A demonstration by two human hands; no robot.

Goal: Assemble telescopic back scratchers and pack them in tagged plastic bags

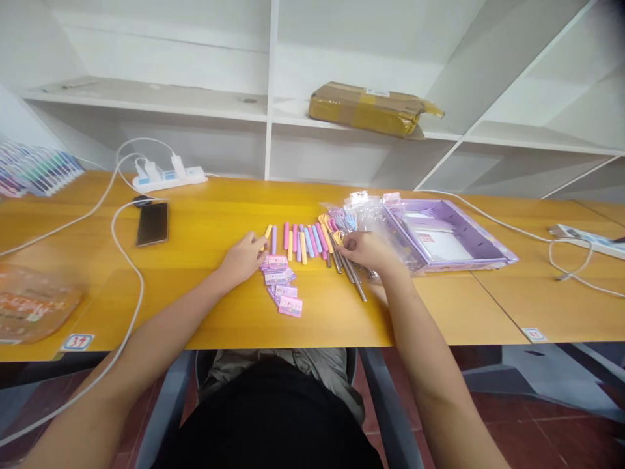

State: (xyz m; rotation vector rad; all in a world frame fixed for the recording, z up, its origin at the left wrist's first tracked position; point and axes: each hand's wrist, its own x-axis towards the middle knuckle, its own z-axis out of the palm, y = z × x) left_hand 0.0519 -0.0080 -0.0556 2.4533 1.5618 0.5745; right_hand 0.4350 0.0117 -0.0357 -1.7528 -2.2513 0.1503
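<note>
My left hand (pixel 247 256) is closed at the near end of a short yellow stick (pixel 266 234), its fingertips pinched together. A purple stick (pixel 274 240) lies just beside it. To the right runs a row of pink, yellow, purple and blue sticks (pixel 303 244). Below my left hand, small printed pink and purple cards (pixel 282 290) lie in an overlapping line. My right hand (pixel 366 251) is closed over the thin metal rods (pixel 352 273), next to yellow and pink looped pieces (pixel 328 223); what its fingertips grip is hidden.
Clear plastic bags (pixel 374 215) lie behind my right hand, against a purple open box (pixel 469 228). A phone (pixel 153 224), a power strip (pixel 170 177) and white cables are at the left. An orange packet (pixel 36 303) lies far left. A taped carton (pixel 366 107) sits on the shelf.
</note>
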